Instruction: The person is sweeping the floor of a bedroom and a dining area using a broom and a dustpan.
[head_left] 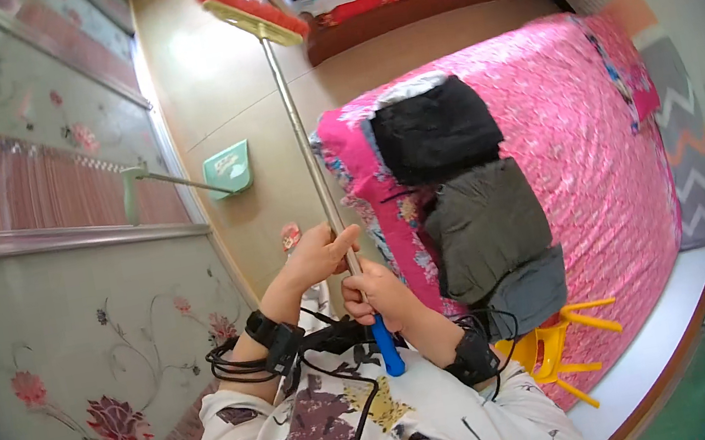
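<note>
A broom (300,131) with a silver metal pole slants up and away from me. Its head has a cream-yellow base and red bristles, raised toward the far end of the floor. My left hand (317,256) is closed round the pole higher up, with its thumb along the metal. Just below it, my right hand (381,293) wraps the pole above the blue end grip, which points at my shirt. A pale green dustpan (229,170) with a long handle stands to the left of the pole, apart from both hands.
Sliding doors (138,330) with flower patterns run along the left. At right, a bed with a pink cover (573,146) bears folded dark clothes (488,221). A yellow plastic chair (547,351) lies near my right elbow. Another bed (429,7) stands at the far end.
</note>
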Demonstrator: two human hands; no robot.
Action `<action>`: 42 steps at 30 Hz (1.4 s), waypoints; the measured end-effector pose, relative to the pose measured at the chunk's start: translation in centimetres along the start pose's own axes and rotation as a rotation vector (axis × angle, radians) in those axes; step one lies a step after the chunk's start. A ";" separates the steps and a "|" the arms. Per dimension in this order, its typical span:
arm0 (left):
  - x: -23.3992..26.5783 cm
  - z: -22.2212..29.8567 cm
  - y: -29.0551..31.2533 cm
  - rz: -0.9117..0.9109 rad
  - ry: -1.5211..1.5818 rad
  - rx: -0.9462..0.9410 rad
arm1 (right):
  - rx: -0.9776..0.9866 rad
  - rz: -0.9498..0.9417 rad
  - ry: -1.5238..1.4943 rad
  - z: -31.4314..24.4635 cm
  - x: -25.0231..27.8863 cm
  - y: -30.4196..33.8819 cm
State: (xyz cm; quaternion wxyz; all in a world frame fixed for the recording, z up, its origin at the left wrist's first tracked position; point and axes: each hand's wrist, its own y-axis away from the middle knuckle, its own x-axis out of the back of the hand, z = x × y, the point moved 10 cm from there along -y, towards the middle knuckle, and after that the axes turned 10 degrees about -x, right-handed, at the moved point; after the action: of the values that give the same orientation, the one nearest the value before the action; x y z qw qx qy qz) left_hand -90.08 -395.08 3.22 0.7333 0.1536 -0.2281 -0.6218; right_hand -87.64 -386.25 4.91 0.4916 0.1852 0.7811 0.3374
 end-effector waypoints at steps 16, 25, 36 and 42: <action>45.1 -13.8 4.5 0.958 -0.620 0.269 | -0.625 0.252 0.129 -5.6 3.4 -28.7; 45.4 -15.2 1.8 0.779 0.032 0.399 | -0.337 0.454 0.589 -15.0 8.2 -36.0; 49.7 -9.0 -2.9 0.944 0.115 0.329 | -0.043 0.743 0.502 -21.8 12.9 -34.7; 52.0 -6.6 -9.0 0.935 0.084 0.318 | -0.135 0.466 -0.254 -24.5 10.1 -42.0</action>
State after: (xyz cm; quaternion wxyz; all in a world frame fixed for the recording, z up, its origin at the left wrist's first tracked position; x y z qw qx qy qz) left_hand -87.81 -448.14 0.55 0.9098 0.1695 -0.3349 -0.1772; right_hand -112.27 -418.04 -24.28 0.5058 0.3678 0.6253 0.4668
